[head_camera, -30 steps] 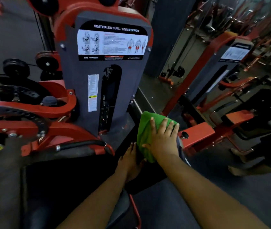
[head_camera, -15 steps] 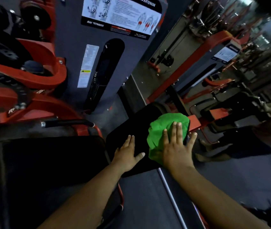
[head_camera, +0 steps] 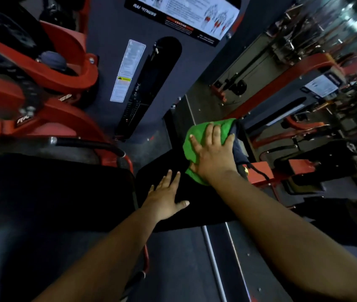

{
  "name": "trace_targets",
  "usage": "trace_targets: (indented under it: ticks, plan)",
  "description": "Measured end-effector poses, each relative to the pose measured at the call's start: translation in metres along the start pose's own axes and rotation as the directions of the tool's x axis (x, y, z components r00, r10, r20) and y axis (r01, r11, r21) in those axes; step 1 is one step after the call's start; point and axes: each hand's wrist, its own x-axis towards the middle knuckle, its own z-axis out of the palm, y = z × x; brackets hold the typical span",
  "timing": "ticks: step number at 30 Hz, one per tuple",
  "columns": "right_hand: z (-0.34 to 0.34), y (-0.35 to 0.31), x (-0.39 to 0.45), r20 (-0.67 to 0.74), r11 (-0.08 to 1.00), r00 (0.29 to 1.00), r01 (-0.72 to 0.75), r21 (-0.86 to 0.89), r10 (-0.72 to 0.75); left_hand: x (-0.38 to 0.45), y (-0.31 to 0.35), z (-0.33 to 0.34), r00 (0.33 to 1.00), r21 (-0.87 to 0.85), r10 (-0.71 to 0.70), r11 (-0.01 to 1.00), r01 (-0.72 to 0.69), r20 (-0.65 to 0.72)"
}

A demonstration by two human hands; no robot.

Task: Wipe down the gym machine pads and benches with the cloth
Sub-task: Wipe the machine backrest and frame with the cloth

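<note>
- Two bare forearms, entering from the bottom edge, reaching forward over dark flooring.
- Left hand (head_camera: pixel 164 198): flat, fingers spread, palm down on the black pad (head_camera: pixel 171 214); holding nothing, likely bracing.
- Right hand (head_camera: pixel 213 154): open and flat, fingers splayed, pressing the cloth (head_camera: pixel 197 138) onto the far end of the same pad; pinned under the palm, not gripped.
- Cloth: one, green, bunched, partly hidden by the hand, lying at the pad's far end. Judged soft, light and limp; apt to ball up or slip unless spread under a flat palm, or pinched at a free edge to shift it.
- Pad: judged firm beneath a smooth, probably slick cover; suited to sweeping strokes under moderate pressure.
- Seat (head_camera: pixel 53 192): one larger black cushion, left of the pad, just beside it, untouched.
- Handle (head_camera: pixel 90 144): one black grip on a red frame, beyond the seat.
- Stack cover (head_camera: pixel 151 68): one grey upright panel carrying two labels and one dark slot.
- Further machines at far right: red-framed, blurred, number not countable.
</note>
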Motion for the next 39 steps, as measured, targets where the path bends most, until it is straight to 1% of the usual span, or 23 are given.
trace_targets:
  ticks: [3, 6, 8, 11, 15, 18, 20, 22, 23, 25, 27, 29, 32, 35, 39]
  plan:
    - [0.012, 0.008, -0.047, -0.031, 0.995, 0.995, 0.095, 0.017, -0.094, -0.01, 0.004, 0.01, 1.0, -0.004, -0.001, 1.0, 0.001, -0.006]
    - [0.041, 0.008, -0.109, -0.103, 0.982, 0.977, 0.186, 0.007, -0.185, -0.016, 0.006, 0.017, 0.999, -0.002, 0.016, 1.0, -0.016, -0.028]
    - [0.054, 0.009, -0.127, -0.112, 0.977, 0.97, 0.211, -0.043, -0.215, -0.016, 0.007, 0.02, 0.998, -0.005, 0.035, 0.999, -0.035, -0.044]
    - [0.038, 0.009, -0.107, -0.057, 0.975, 0.975, 0.209, -0.076, -0.213, -0.01, 0.002, 0.026, 0.996, -0.019, 0.055, 0.998, -0.057, -0.071]
    - [0.017, -0.013, -0.035, 0.004, 0.965, 0.988, 0.151, -0.212, -0.154, 0.002, -0.012, 0.038, 0.993, -0.064, 0.076, 0.995, -0.082, -0.095]
    - [0.012, -0.026, -0.009, 0.05, 0.949, 0.987, 0.163, -0.27, -0.156, 0.001, -0.019, 0.049, 0.991, -0.094, 0.066, 0.993, -0.078, -0.12]
    - [0.016, -0.03, -0.023, 0.077, 0.939, 0.975, 0.224, -0.26, -0.211, -0.008, -0.027, 0.058, 0.995, -0.09, 0.041, 0.995, -0.05, -0.095]
    - [0.029, -0.036, -0.059, 0.103, 0.933, 0.953, 0.3, -0.2, -0.285, -0.018, -0.037, 0.065, 0.998, -0.09, 0.017, 0.996, -0.023, -0.065]
    - [0.037, -0.038, -0.079, 0.118, 0.932, 0.946, 0.32, -0.171, -0.303, -0.021, -0.042, 0.07, 0.999, -0.107, 0.007, 0.994, -0.013, -0.052]
    - [0.045, -0.041, -0.101, 0.164, 0.934, 0.942, 0.319, -0.161, -0.294, -0.023, -0.049, 0.08, 0.999, -0.141, -0.002, 0.99, -0.003, -0.032]
    - [0.046, -0.044, -0.086, 0.165, 0.941, 0.949, 0.295, -0.168, -0.268, -0.022, -0.056, 0.091, 0.999, -0.123, -0.008, 0.992, 0.004, -0.034]
    - [0.04, -0.054, -0.05, 0.136, 0.947, 0.964, 0.254, -0.195, -0.23, -0.018, -0.071, 0.097, 0.998, -0.114, -0.03, 0.993, 0.024, -0.048]
    - [0.041, -0.08, 0.003, 0.104, 0.947, 0.978, 0.202, -0.248, -0.181, -0.005, -0.1, 0.103, 0.991, -0.118, -0.087, 0.99, 0.075, -0.105]
    - [0.052, -0.11, 0.032, 0.124, 0.933, 0.973, 0.221, -0.283, -0.193, 0.005, -0.126, 0.114, 0.986, -0.104, -0.127, 0.988, 0.116, -0.105]
    - [0.076, -0.156, 0.061, 0.134, 0.918, 0.959, 0.278, -0.283, -0.249, 0.008, -0.155, 0.138, 0.984, -0.173, -0.169, 0.973, 0.156, -0.06]
